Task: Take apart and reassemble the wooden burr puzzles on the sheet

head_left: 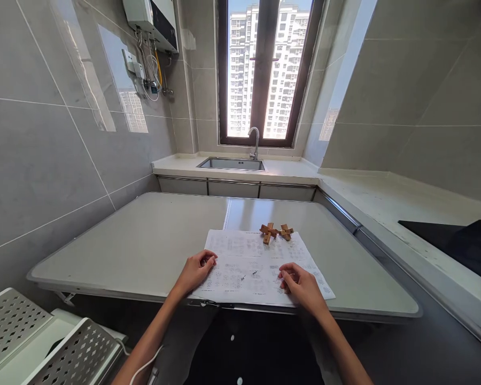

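A large white printed sheet point(240, 256) lies flat at the near edge of the table. Two brown wooden interlocking pieces rest at its far right part: a larger cross-shaped one point(268, 232) and a smaller one point(286, 232) beside it. Two tiny dark grey objects or marks point(248, 275) show near the sheet's middle; too small to tell. My left hand point(198, 269) rests at the sheet's left edge, fingers curled in. My right hand point(300, 283) is over the sheet's right part, fingers bent. Whether anything is inside either hand is hidden.
The pale folding table point(144, 240) reaches toward a counter point(292, 167) with a sink point(231, 163) and tap. At the lower left stands a white perforated rack point(76, 353); a white cable hangs by my left forearm. A dark item point(473, 240) lies on the right counter.
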A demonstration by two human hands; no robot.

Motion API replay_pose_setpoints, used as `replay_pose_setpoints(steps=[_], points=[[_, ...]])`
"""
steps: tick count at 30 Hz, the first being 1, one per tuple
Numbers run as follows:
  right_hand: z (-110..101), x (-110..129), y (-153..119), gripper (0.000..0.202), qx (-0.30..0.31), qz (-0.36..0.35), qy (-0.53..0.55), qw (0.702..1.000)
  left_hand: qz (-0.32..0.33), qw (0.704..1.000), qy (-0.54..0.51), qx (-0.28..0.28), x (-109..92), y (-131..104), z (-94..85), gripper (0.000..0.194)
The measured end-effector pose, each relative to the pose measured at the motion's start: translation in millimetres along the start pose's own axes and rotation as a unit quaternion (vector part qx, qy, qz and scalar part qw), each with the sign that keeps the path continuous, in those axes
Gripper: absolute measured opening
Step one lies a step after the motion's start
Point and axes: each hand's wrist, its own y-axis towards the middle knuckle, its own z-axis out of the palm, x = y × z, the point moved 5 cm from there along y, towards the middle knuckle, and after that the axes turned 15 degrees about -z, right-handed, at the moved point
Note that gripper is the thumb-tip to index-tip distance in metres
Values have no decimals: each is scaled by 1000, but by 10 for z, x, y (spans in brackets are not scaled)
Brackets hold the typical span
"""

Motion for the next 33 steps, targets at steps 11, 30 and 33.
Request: replay_pose_setpoints(steps=[11,30,33], points=[[-29,-102,-24,49,2,-17,46,999,5,1000,-1,-3,-20,-9,11,41],[-73,-35,-44,54,-3,-18,69,997,-1,1000,-19,-5,70,37,24,39],[-74,-36,-46,55,-4,-18,68,998,-1,1000,-21,-4,73,38,22,39]])
